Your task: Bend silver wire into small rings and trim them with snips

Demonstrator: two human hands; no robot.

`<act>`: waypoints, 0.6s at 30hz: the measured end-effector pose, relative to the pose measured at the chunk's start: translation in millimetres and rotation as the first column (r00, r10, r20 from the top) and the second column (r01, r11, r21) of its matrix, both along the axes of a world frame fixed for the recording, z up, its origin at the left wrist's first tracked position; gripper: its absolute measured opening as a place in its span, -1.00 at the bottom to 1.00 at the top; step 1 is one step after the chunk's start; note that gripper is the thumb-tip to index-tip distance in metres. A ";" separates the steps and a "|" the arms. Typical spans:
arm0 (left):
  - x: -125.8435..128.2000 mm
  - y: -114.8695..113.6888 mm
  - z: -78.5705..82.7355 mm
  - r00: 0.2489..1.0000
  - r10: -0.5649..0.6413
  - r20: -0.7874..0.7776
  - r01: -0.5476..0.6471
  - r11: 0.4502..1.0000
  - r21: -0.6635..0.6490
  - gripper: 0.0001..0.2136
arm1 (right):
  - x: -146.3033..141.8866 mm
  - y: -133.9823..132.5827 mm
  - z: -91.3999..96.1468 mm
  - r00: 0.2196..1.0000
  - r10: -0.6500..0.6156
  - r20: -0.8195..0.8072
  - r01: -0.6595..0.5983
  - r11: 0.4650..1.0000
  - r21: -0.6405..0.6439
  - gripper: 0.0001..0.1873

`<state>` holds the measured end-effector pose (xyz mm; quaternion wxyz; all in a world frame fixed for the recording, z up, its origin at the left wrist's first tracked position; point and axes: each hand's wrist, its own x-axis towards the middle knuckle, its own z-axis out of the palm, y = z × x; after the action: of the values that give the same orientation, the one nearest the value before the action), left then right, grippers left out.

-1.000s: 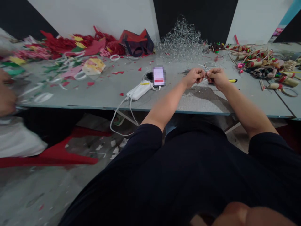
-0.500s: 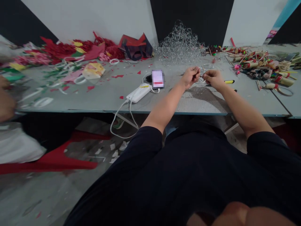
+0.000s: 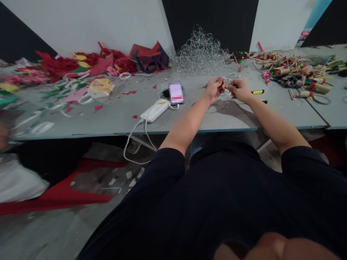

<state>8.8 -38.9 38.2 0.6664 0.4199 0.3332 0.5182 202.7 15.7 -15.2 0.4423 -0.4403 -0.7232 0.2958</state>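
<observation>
My left hand (image 3: 215,89) is closed in a pinch above the table. Close beside it, my right hand (image 3: 239,90) pinches too, the fingertips of both almost meeting. Between them shows a bit of thin silvery wire (image 3: 226,86); its exact shape is too small to tell. Just below the fingers, loose silvery wire pieces (image 3: 225,92) lie on the table. Pliers with yellow-and-black handles (image 3: 257,92) rest by my right hand, partly hidden under it, and a second yellow-and-black handle (image 3: 263,101) shows under my right wrist.
Behind my hands rises a heap of tangled silvery wire (image 3: 200,54). Small bamboo pieces (image 3: 295,68) are piled at right. A phone (image 3: 176,93) and a white power bank (image 3: 155,111) with a cable stand left, beyond them red artificial flowers (image 3: 59,66). A co-worker's arm (image 3: 3,135) shows at far left.
The whole view has shifted slightly, so the table things sit further left. My hands stay close together in much the same pinch over the same spot.
</observation>
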 end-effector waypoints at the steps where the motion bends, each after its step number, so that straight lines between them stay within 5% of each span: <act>1: 0.5 -5.0 3.7 1.000 0.000 -0.012 0.000 1.000 -0.004 -0.40 | -0.7 0.1 -0.3 1.000 -0.008 0.016 0.008 1.000 -0.001 -0.36; 5: 1.0 -10.8 7.3 0.999 0.004 -0.033 -0.004 1.000 0.000 -0.37 | -2.6 1.2 -0.9 0.998 -0.021 0.054 0.021 1.000 0.003 -0.37; 18: -0.6 17.8 -17.2 0.998 0.064 0.018 -0.065 0.997 0.040 -0.33 | -7.6 -5.0 5.2 0.977 -0.094 0.190 0.062 0.984 0.169 -0.48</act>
<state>8.2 -21.1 21.0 0.6434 0.4182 0.3303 0.5496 195.1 10.8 -9.9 0.4141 -0.4580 -0.7672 0.1735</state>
